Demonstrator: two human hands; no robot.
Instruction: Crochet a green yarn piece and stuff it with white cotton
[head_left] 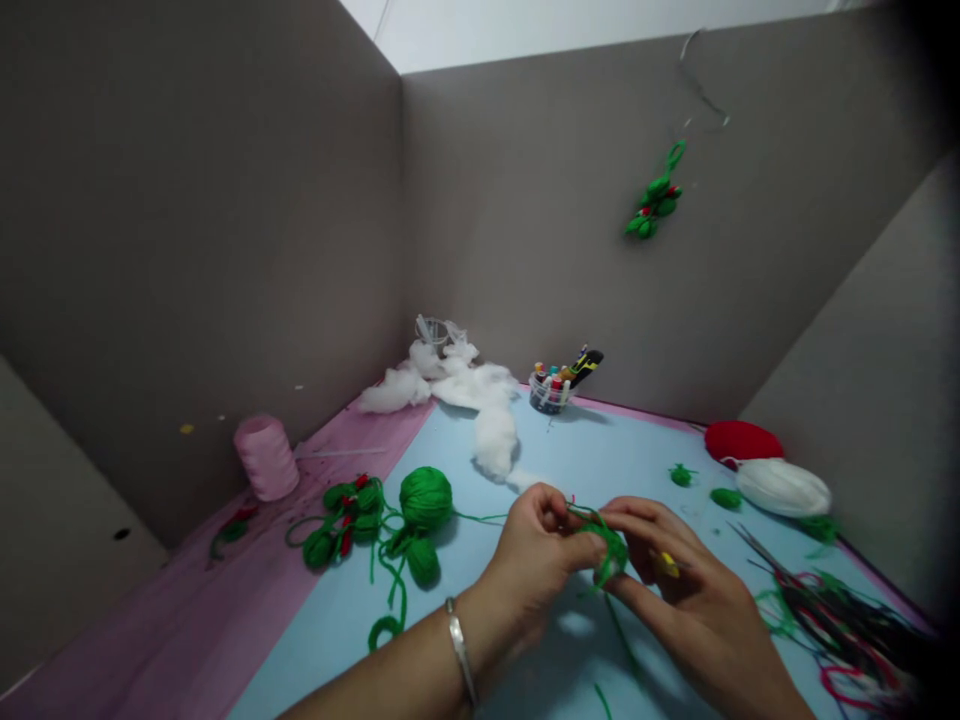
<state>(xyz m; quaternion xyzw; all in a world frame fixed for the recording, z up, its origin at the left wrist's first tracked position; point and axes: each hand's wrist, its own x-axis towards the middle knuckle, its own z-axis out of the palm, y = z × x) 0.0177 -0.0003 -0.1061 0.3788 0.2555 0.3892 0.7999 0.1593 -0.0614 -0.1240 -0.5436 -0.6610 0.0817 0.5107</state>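
Near the front middle of the table, my left hand (pixel 534 555) pinches a small green crochet piece (pixel 611 555) between thumb and fingers. A bit of white shows inside the piece. My right hand (pixel 697 590) closes on the other side of it, with the yellow end of a thin tool, likely a crochet hook (pixel 666 565), showing between the fingers. Green yarn loops over the fingers, and a strand runs left to a green yarn ball (pixel 426 498). Another loose tail hangs below the piece.
Left lie green crochet pieces with red bits (pixel 352 515) and a pink thread cone (pixel 266 458). White stuffing (pixel 480 385) and a tub of pens (pixel 551 392) stand behind. Right are red yarn (pixel 742 440), white yarn (pixel 784 487) and scissors (pixel 772 565). A green ornament (pixel 654 207) hangs on the wall.
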